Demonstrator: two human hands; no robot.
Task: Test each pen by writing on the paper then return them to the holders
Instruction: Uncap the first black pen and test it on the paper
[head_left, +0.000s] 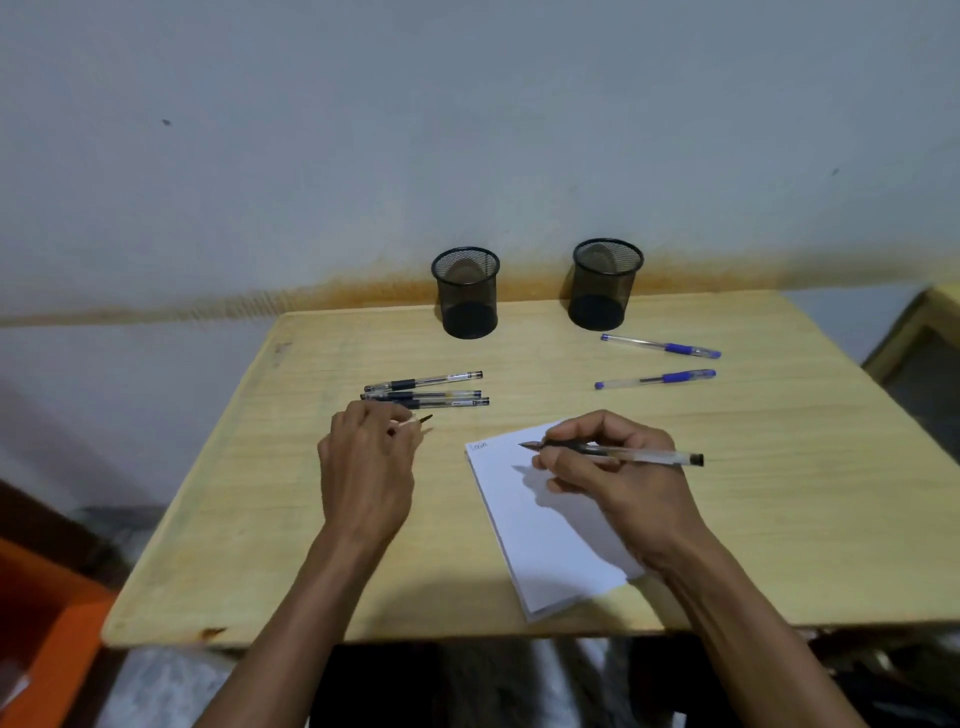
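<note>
My right hand (613, 478) grips a clear black-ink pen (649, 456), uncapped, its tip just above the top of a white paper pad (540, 551) that bears a small scribble in its top left corner. My left hand (363, 467) pinches a small pen cap (418, 422) left of the pad. Three black pens (423, 393) lie bunched just beyond my left hand. Two blue pens (662, 347) (655, 379) lie to the right. Two black mesh holders (466, 292) (605, 283) stand empty at the table's back edge.
The wooden table (260, 519) stands against a pale wall. An orange object (47, 623) sits on the floor at the left, and another wooden piece of furniture (914, 332) stands at the right.
</note>
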